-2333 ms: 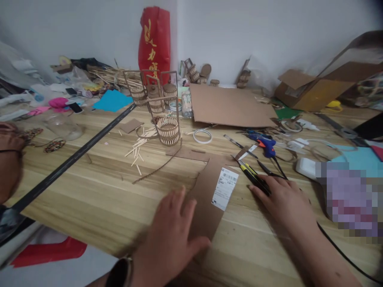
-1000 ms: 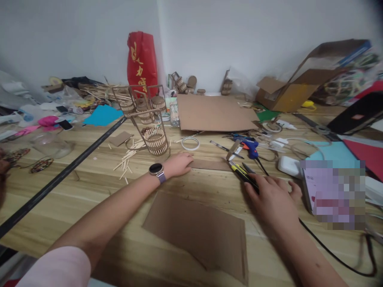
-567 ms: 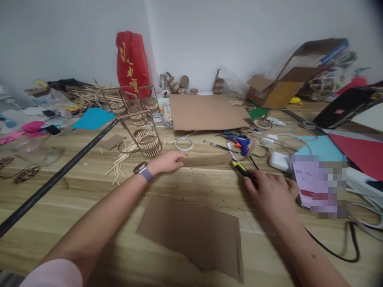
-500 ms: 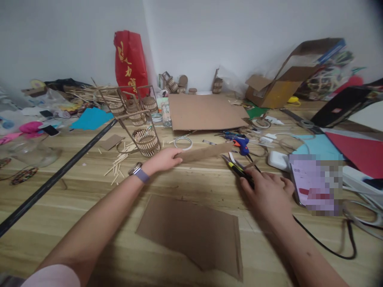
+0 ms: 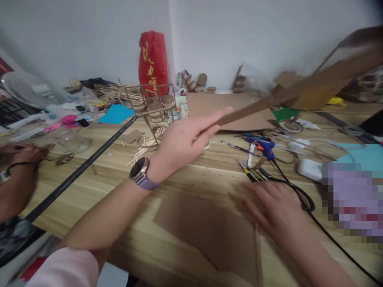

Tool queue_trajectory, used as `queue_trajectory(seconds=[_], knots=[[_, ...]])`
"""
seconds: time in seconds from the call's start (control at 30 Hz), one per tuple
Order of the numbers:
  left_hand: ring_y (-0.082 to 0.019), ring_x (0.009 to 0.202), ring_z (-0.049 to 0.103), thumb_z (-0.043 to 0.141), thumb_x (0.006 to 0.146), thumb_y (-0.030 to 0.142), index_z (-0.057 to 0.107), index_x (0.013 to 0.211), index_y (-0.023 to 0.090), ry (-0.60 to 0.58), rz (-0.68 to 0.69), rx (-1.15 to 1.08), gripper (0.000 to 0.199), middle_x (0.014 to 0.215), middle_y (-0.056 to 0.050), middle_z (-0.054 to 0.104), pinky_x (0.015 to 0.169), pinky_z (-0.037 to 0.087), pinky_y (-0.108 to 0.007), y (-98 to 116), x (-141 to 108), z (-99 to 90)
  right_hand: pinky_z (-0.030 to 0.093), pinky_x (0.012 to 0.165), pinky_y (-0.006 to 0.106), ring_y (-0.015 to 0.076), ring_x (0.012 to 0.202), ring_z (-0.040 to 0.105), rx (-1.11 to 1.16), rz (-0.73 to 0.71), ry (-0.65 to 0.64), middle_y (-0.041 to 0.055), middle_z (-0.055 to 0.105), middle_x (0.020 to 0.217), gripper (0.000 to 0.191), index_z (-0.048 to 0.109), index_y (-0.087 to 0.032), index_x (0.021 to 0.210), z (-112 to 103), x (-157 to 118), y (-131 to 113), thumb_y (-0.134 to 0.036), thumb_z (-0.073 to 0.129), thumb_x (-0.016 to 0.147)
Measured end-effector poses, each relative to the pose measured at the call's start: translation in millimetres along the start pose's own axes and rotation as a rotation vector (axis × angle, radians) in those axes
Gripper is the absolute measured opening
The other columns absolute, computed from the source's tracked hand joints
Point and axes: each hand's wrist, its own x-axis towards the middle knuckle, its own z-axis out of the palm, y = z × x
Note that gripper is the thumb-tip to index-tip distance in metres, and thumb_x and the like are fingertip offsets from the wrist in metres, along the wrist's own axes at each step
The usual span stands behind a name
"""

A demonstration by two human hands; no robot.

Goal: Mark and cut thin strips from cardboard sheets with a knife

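My left hand, with a watch on its wrist, is closed on a brown cardboard strip. The strip is raised and slants up to the right, its far part blurred. Fingers stretched and apart, my right hand is low over the table beside a yellow-and-black utility knife; it holds nothing that I can see. Below and between my hands a cut cardboard sheet lies flat. A blue glue gun rests beyond the knife.
Small stick-and-cardboard baskets stand behind my left hand, near loose sticks. A large cardboard piece lies farther back. A black bar crosses the left side. Another person's hands are at far left. A cord runs right.
My left hand has lifted the cardboard strip up and to the right. My right hand has let go of the utility knife and drawn back. The view has swung left, showing another person's hands.
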Motion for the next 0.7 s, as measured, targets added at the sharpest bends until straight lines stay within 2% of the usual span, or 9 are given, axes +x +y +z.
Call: queue_trajectory(seconds=[0.07,0.13,0.17,0.23,0.3,0.37,0.47,0.6,0.7], knots=[[-0.026,0.108,0.066,0.048,0.102,0.022,0.068,0.134,0.025,-0.115,-0.034,0.232,0.038,0.101,-0.004,0.069,0.098,0.05,-0.039,5.3,-5.5,-7.4,0.048,0.095,0.05,0.0328,0.113,0.065,0.157,-0.2,-0.133,0.0132,0.074,0.121,0.043,0.074,-0.029,0.126,4.4,-5.4,-16.0,-0.056,0.059,0.096],[-0.026,0.104,0.065,0.05,0.097,0.013,0.068,0.134,0.024,-0.273,-0.134,0.431,0.043,0.104,-0.006,0.068,0.095,0.051,-0.039,-0.4,-20.9,-7.5,0.044,0.106,0.062,0.0415,0.131,0.057,0.25,-0.349,-0.348,0.0166,0.066,0.143,0.079,0.065,-0.03,0.143,8.3,-11.6,-33.9,-0.075,0.071,0.078],[-0.025,0.103,0.065,0.052,0.095,0.011,0.07,0.13,0.023,-0.36,-0.202,0.512,0.041,0.105,-0.007,0.068,0.093,0.051,-0.038,-6.8,-32.1,-5.3,0.041,0.109,0.067,0.0456,0.138,0.052,0.267,-0.385,-0.461,0.0182,0.059,0.152,0.094,0.06,-0.031,0.148,9.6,-14.5,-41.8,-0.078,0.077,0.069],[-0.028,0.098,0.066,0.059,0.095,0.018,0.074,0.112,0.016,-0.538,-0.33,0.648,0.022,0.101,-0.011,0.068,0.089,0.052,-0.039,-24.2,-59.0,0.7,0.037,0.113,0.072,0.0501,0.146,0.042,0.261,-0.4,-0.631,0.0187,0.045,0.163,0.108,0.054,-0.033,0.154,10.4,-19.7,-53.4,-0.071,0.087,0.059],[-0.03,0.104,0.066,0.064,0.093,0.019,0.072,0.109,0.015,-0.648,-0.399,0.743,0.018,0.107,-0.013,0.069,0.09,0.052,-0.04,-43.0,-87.1,3.7,0.037,0.114,0.072,0.0492,0.149,0.038,0.238,-0.361,-0.668,0.0175,0.037,0.167,0.103,0.051,-0.037,0.155,10.0,-23.6,-58.1,-0.052,0.092,0.062],[-0.029,0.107,0.066,0.061,0.092,0.012,0.07,0.11,0.016,-0.705,-0.464,0.818,0.021,0.112,-0.013,0.07,0.092,0.051,-0.038,-59.7,-110.9,-0.1,0.038,0.113,0.073,0.0486,0.149,0.039,0.222,-0.326,-0.632,0.0182,0.036,0.168,0.099,0.051,-0.037,0.155,11.2,-26.4,-57.0,-0.04,0.092,0.065],[-0.028,0.101,0.069,0.051,0.091,0.004,0.07,0.106,0.016,-0.693,-0.533,0.879,0.027,0.105,-0.013,0.072,0.087,0.05,-0.037,-77.6,-132.0,-18.4,0.043,0.109,0.071,0.0479,0.144,0.046,0.201,-0.341,-0.516,0.0194,0.045,0.163,0.087,0.058,-0.034,0.149,20.7,-28.3,-49.5,-0.034,0.088,0.068],[-0.035,0.101,0.069,0.045,0.094,0.007,0.07,0.106,0.01,-0.615,-0.623,0.998,0.028,0.109,-0.02,0.07,0.083,0.049,-0.042,-86.8,-134.6,-44.6,0.043,0.111,0.061,0.0338,0.134,0.059,0.119,-0.419,-0.207,0.0107,0.066,0.145,0.051,0.069,-0.032,0.133,39.5,-23.8,-38.6,-0.015,0.067,0.085],[-0.033,0.102,0.07,0.048,0.101,0.022,0.069,0.113,0.014,-0.536,-0.634,0.985,0.025,0.112,-0.017,0.073,0.082,0.049,-0.038,-78.5,-124.6,-48.9,0.042,0.111,0.056,0.0281,0.123,0.064,0.074,-0.377,0.046,0.0112,0.073,0.13,0.034,0.068,-0.024,0.125,37.0,-13.9,-34.5,-0.014,0.052,0.097]])
